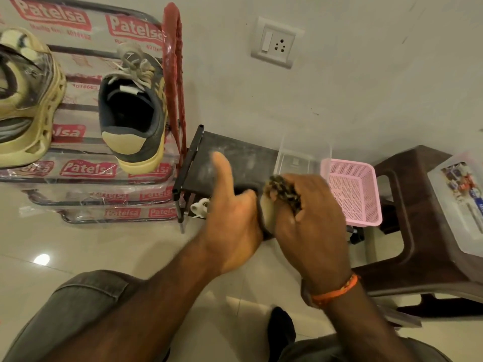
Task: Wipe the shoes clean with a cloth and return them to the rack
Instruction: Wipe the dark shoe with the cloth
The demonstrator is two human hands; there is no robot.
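Note:
My left hand (232, 218) grips a shoe (268, 218) by its heel end, thumb sticking up; only a strip of tan heel and dark rim shows between my hands. My right hand (311, 220) clutches a dark patterned cloth (283, 190) bunched against that shoe. The matching grey and tan sneaker (133, 111) stands on the top shelf of the plastic-wrapped shoe rack (88, 169) at the left. A chunky beige shoe (26, 100) sits beside it at the far left.
A small black stand (235, 155) is under my hands, with a clear container (303, 158) and a pink mesh basket (352, 192) to its right. A brown plastic stool (418, 218) carries a lidded box (460, 205). A wall socket (275, 44) is above. My knees frame the tiled floor.

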